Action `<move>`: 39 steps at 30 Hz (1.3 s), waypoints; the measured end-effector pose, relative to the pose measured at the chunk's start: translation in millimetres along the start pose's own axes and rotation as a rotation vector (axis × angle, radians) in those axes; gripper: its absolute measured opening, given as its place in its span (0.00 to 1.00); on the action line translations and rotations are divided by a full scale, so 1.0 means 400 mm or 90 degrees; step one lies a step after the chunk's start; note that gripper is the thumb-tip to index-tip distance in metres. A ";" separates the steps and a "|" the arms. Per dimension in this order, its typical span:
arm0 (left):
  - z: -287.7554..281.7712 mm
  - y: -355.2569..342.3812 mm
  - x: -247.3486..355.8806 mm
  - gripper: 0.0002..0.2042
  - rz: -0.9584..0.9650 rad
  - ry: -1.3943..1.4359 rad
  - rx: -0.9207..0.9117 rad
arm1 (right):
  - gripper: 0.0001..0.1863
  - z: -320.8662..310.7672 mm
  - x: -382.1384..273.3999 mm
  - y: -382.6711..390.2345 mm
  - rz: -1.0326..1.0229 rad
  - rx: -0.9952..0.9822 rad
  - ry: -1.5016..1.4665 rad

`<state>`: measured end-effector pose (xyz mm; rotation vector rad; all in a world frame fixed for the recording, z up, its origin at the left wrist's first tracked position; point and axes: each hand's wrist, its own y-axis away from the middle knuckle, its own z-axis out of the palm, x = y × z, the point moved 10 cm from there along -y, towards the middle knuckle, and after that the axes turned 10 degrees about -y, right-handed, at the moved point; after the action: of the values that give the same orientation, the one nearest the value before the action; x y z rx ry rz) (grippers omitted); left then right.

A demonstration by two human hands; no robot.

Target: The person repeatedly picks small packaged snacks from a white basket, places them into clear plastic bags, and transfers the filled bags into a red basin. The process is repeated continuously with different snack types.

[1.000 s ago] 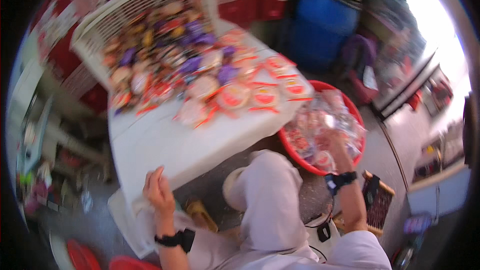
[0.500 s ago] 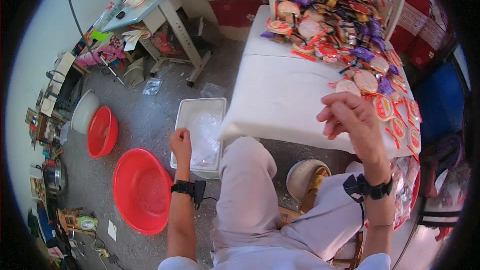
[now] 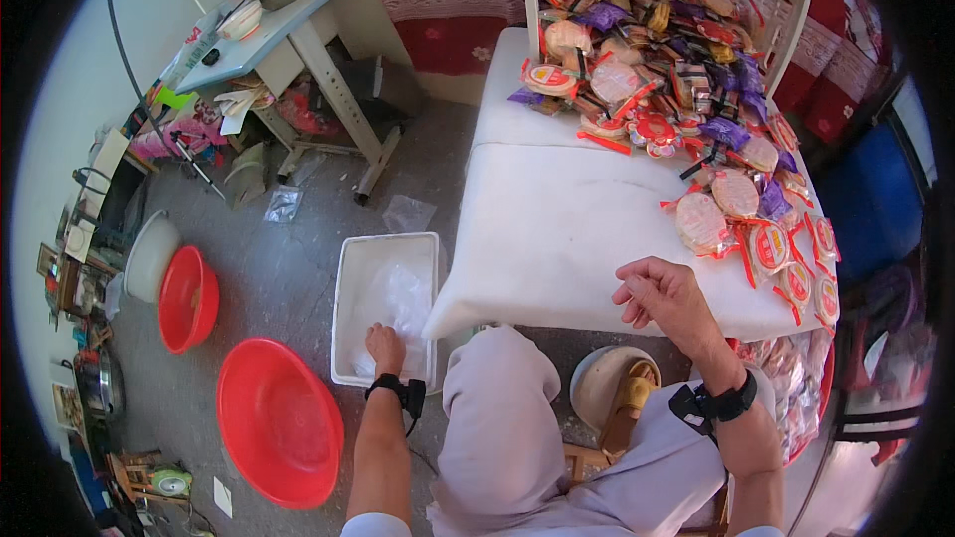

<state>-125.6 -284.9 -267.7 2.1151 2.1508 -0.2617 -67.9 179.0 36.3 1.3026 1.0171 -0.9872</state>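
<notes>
Fingers of my right hand are half curled and spread a little, with nothing visible in their hold. They point leftward over the front strip of the worktop — whether they touch it I cannot tell. My right forearm comes up from the lower right, slanting forward and inward, with a black strap at the wrist. My left forearm reaches nearly straight forward, and my left hand is over the near part of the white tray, knuckles up and fingers bent down; I cannot tell whether they grip anything. See-through plastic lies in the tray, just past that hand toward the right.

Wrapped round packets lie heaped at the far right of the worktop, spilling from a tipped white basket and running down the right side almost to the front edge. White cloth spreads between the packets and the left edge — room for my right hand to sweep sideways. The cloth's near left corner hangs just beside the tray's right wall. A red basin sits left of my left forearm, and a red tub of bagged packets is by the worktop's right front corner.
</notes>
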 end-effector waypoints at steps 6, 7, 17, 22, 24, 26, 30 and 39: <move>0.100 -0.007 -0.136 0.07 -0.222 0.159 -0.021 | 0.13 0.006 -0.008 0.007 -0.008 -0.010 -0.010; 0.088 -0.002 -0.158 0.07 -0.238 0.272 0.019 | 0.13 0.006 -0.012 0.008 -0.012 -0.010 -0.008; -0.672 0.124 -0.078 0.05 -0.054 0.505 0.461 | 0.17 0.073 -0.035 0.033 -0.008 -0.105 -0.061; -1.092 0.163 0.233 0.07 0.293 0.353 0.496 | 0.21 0.098 -0.051 0.052 -0.014 -0.168 -0.195; -1.164 0.156 0.339 0.08 0.379 0.354 0.478 | 0.20 0.084 -0.053 0.048 -0.018 -0.181 -0.259; -1.203 0.142 0.425 0.07 0.442 0.361 0.461 | 0.19 0.070 -0.050 0.036 -0.027 -0.202 -0.317; -1.221 0.096 0.533 0.10 0.454 0.351 0.430 | 0.15 -0.006 0.022 -0.017 0.014 -0.029 -0.319; -0.993 0.044 0.713 0.09 0.348 0.603 0.087 | 0.16 -0.064 0.080 -0.100 0.021 0.105 -0.201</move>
<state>-98.0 74.7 63.0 3.2103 1.7312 0.8164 -98.3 203.3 -5.6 1.2426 0.6823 -1.2271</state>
